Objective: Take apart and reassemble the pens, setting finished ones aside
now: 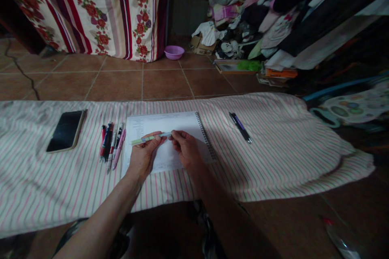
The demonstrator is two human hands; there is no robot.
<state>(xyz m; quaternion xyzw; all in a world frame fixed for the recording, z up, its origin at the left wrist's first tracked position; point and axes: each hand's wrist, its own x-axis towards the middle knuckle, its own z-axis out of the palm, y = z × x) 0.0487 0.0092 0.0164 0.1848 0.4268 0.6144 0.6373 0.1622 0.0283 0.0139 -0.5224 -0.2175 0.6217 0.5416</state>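
Observation:
Above an open spiral notebook (182,119), both hands are closed on one slim pen (142,140) with a pale green barrel and a light blue end. My left hand (142,153) grips the green barrel between thumb and fingers. At the light blue end, my right hand (185,145) pinches with thumb and fingertips. The pen lies nearly level, tilted a little up to the right. Left of the notebook, several pens (111,145) lie side by side. A black and purple pen (240,128) rests alone to the right.
A striped cloth (273,149) covers the low surface. At its left lies a smartphone (66,131). Beyond, on the tiled floor (121,77), are a purple basin (174,52), a floral curtain (115,12) and piled clothes (225,12). A clear bottle-like thing (342,238) lies at the lower right.

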